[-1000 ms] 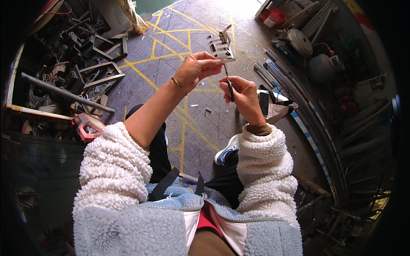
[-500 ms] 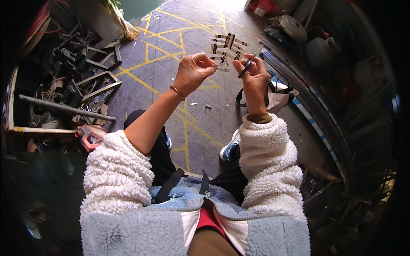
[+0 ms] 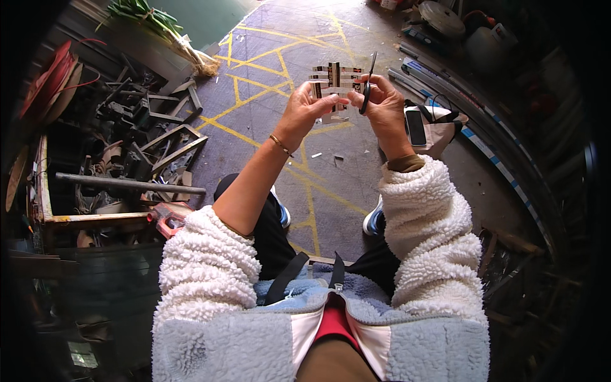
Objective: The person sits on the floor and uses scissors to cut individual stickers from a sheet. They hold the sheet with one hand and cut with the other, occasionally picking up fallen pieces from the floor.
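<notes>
1. The left hand [image 3: 307, 109] is raised in front of the person's chest, thumb and fingertips pinched on the lower left corner of a small woven strip piece [image 3: 336, 81]. Held up like that, the piece stays flat and in good light, which looks like the reason for the height.
2. The woven strip piece is a loose lattice of pale and dark bands. It sits between the two hands, touching both, well above the floor.
3. The right hand [image 3: 384, 105] is closed around a pair of scissors [image 3: 367, 89], the dark handles inside the fingers and the blades pointing up along the right edge of the piece. That grip keeps the blades ready just beside the strips.
4. Just right of the right hand, lower down, a white bag [image 3: 439, 127] lies on the concrete floor [image 3: 267, 134] with a dark phone [image 3: 415, 127] resting on it, within easy reach.
5. Below the hands, small pale scraps [image 3: 316, 155] lie on the floor among painted yellow lines.
6. Far to the left of the left hand is a heap of scrap metal [image 3: 137, 149] with a grey pipe across it, and a red coil of hose [image 3: 48, 79] beyond.
7. Past the hands, up and to the left, lies a bundle of green stalks [image 3: 159, 22]. I can make out no labels or signs.
</notes>
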Demonstrator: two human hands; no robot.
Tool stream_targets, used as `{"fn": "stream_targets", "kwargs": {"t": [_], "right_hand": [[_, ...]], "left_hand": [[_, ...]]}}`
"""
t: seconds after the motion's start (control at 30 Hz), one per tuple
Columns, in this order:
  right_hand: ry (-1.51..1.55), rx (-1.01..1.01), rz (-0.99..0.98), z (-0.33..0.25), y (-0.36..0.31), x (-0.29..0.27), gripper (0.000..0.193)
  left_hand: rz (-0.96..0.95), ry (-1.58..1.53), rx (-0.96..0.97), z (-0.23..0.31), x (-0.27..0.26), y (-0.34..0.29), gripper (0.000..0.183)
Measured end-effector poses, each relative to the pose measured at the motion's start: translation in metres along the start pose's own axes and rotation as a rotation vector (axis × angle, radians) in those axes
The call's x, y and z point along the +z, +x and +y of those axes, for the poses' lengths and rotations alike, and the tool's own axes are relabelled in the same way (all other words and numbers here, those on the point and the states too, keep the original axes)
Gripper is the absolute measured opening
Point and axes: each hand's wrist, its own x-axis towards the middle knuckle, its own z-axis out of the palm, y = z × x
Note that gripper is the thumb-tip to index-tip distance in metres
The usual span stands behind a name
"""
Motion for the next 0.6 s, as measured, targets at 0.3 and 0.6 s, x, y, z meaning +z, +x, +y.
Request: {"fn": "stream_targets", "kwargs": {"t": [0.3, 0.6], "right_hand": [[0.051, 0.036, 0.065, 0.003, 0.003, -0.007, 0.029], [-0.018, 0.061, 0.066, 0.009, 0.004, -0.005, 0.029]], "left_hand": [[-0.085, -0.008, -0.153, 0.014, -0.001, -0.005, 0.036], [-0.181, -0.112, -0.226, 0.015, -0.004, -0.01, 0.055]]}}
